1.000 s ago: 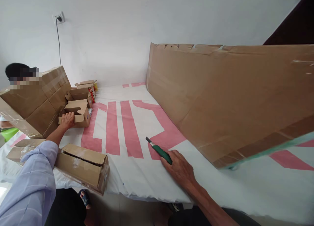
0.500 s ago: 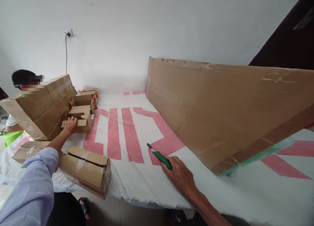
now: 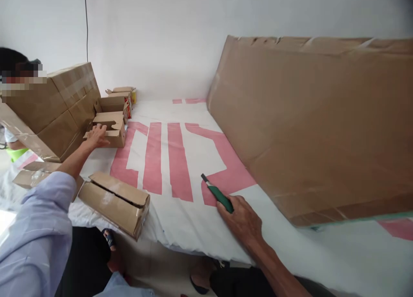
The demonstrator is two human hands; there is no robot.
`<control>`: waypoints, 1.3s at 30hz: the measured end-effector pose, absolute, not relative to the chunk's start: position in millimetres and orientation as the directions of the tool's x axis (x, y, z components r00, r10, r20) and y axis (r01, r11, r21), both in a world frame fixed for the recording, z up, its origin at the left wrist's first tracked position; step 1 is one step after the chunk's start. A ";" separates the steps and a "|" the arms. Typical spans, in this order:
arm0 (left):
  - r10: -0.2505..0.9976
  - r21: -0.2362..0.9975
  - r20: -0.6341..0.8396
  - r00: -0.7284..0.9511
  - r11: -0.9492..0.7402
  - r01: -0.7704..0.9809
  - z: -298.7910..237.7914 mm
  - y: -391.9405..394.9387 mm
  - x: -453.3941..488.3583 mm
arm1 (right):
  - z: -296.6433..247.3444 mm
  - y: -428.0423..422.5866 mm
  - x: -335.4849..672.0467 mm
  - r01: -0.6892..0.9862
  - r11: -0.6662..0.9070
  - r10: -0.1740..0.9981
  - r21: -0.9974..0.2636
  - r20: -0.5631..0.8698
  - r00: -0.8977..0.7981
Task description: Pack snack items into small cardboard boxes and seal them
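The right hand [image 3: 242, 219] rests on the surface [image 3: 193, 228], closed around the green handle of a utility knife [image 3: 218, 193]. The knife lies flat on the white sheet with red markings, its blade end pointing away from the person toward the far wall. The left hand [image 3: 97, 136] is extended to the far left, fingers spread and laid on the near edge of a small open cardboard box [image 3: 111, 131]; it grips nothing that can be seen. Behind this box stand further small open boxes [image 3: 116, 102], and a large taped carton [image 3: 48, 107] sits just to the left. A flat closed box [image 3: 116, 202] lies at the near edge of the surface beside the left sleeve. A large cardboard sheet [image 3: 316, 125] stands tilted on the right side. Another person is partly visible behind the large carton.
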State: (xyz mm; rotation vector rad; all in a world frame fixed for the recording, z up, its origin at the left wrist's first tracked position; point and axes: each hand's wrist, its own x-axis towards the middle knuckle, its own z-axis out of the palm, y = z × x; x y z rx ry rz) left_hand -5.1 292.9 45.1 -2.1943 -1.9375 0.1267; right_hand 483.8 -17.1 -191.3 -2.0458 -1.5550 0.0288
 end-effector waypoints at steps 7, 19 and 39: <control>0.930 0.302 -0.152 0.334 -0.278 0.912 72.8 162.0 -64.5 | -191.3 -23.3 485.4 0.865 -0.160 0.903 -0.476 0.284 0.324; 0.983 0.719 0.181 0.034 -0.156 0.678 -0.1 22.9 -40.5 | -170.9 -22.5 469.1 0.667 -0.102 0.846 -0.738 0.288 0.449; 0.973 0.935 0.034 0.229 -0.112 0.337 -16.2 16.8 -15.9 | -110.7 -2.6 337.0 -0.019 0.009 0.958 -1.000 0.003 0.287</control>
